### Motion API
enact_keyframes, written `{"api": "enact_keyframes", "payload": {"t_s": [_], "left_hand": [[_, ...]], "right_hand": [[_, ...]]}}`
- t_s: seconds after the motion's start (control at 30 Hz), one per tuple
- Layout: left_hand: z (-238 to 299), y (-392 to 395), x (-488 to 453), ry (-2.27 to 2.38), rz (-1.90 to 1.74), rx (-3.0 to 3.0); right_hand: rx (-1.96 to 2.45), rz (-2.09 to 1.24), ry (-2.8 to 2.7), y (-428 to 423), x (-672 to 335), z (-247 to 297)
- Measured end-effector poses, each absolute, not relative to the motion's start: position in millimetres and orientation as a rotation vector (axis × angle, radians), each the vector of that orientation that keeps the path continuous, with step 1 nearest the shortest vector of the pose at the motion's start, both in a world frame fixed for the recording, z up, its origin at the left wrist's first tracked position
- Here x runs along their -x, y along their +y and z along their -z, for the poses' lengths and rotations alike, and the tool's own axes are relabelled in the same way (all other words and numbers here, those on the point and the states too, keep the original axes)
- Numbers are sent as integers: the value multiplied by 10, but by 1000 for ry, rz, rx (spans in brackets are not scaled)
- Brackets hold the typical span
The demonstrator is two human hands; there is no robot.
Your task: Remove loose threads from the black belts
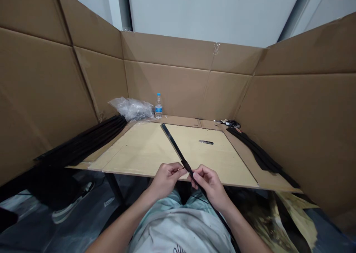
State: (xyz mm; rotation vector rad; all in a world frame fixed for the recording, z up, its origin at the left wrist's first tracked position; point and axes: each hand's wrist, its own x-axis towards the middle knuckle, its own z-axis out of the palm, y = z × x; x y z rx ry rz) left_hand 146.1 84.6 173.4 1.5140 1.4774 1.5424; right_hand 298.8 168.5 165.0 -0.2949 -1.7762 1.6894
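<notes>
Now, the left hand point(167, 179) and right hand point(210, 184) pinch their fingers tight on a long black strip point(174, 147) reaching across the pale wooden board point(219, 160), and it looks light, thin and a touch springy, best gripped near its end.

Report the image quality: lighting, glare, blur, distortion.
Head view: soft, even lighting, no harsh shadows; the wide lens bends the cardboard walls near the edges; the left hand, right hand and black strip look slightly soft, without heavy blur; the water bottle shows little glare.
</notes>
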Motion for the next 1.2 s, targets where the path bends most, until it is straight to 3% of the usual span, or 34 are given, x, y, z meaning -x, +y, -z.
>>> {"api": "enact_keyframes", "payload": {"t_s": [0.57,1.2], "left_hand": [[-1679,842,-1523,938,-1460,-1304],[-1641,847,-1571,992,-1432,-1460]], "right_hand": [[229,-2026,-1661,1605,-2990,-1645],[413,-1986,-1473,1497,-2932,-1617]]}}
